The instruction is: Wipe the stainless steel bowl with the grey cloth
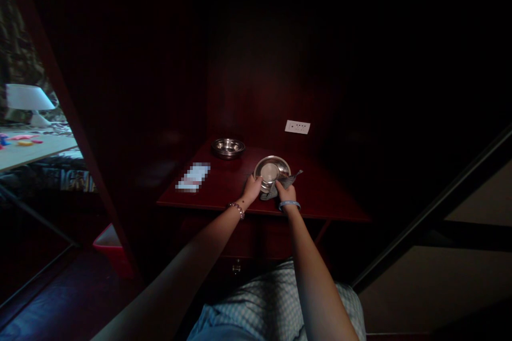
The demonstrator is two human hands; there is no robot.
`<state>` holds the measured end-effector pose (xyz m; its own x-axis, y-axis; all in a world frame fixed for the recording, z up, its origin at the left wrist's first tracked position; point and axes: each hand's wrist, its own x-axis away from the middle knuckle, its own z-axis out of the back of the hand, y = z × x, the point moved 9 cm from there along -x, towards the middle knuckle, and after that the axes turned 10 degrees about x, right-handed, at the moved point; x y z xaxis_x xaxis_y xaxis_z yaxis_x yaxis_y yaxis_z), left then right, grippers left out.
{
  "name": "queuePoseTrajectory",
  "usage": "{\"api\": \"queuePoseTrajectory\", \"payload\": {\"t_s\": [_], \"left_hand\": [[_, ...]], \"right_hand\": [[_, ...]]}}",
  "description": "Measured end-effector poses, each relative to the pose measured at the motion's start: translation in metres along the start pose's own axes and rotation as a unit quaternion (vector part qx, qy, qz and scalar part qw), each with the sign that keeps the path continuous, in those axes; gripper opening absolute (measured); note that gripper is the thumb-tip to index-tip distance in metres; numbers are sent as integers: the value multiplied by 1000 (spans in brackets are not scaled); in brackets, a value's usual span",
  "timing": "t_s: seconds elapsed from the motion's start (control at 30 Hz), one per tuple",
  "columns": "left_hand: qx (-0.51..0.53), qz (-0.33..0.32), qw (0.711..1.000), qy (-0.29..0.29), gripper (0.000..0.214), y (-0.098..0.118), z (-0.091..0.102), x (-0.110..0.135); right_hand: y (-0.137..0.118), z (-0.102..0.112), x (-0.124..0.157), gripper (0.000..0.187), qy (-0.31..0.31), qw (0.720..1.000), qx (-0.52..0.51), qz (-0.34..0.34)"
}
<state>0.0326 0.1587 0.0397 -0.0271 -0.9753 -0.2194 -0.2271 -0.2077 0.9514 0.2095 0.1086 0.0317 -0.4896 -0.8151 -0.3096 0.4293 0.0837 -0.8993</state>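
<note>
A shiny metal bowl (270, 171) is held tilted toward me above the front part of the dark red desk (224, 192). My left hand (252, 189) grips its lower left rim, thumb on the inside. My right hand (286, 194) is closed around a grey cloth (269, 193) at the bowl's lower right rim, with the thumb pressing the cloth against the metal. One corner of the cloth sticks out to the right. Toward the back left of the desk sit stacked metal bowls (228, 148), apart from both hands.
A blurred-out flat item (193, 177) lies on the desk's left side. On the back wall is a white power socket (297, 127). A red bin (114, 248) stands on the floor at left, below a table with a white lamp (30, 98). Dark panels flank the desk.
</note>
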Motion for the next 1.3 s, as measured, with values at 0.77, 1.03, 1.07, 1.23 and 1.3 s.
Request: {"api": "queuePoseTrajectory", "payload": {"t_s": [0.77,1.03,1.07,1.23,1.3], "left_hand": [[-31,-49,998,-15,17,21,-1,8],[51,-52,995,-64,35,17,-11,8],[62,-57,994,-76,37,17,-14,8],[63,-72,987,-133,28,16,-26,10],[56,-70,988,-124,26,14,-25,8]], "right_hand": [[-1,1,1,32,7,1000,-22,1],[-2,5,1,31,12,999,-39,-19],[-2,6,1,31,14,999,-40,-22],[-1,5,1,31,14,999,-33,-20],[-2,5,1,31,12,999,-31,-14]]}}
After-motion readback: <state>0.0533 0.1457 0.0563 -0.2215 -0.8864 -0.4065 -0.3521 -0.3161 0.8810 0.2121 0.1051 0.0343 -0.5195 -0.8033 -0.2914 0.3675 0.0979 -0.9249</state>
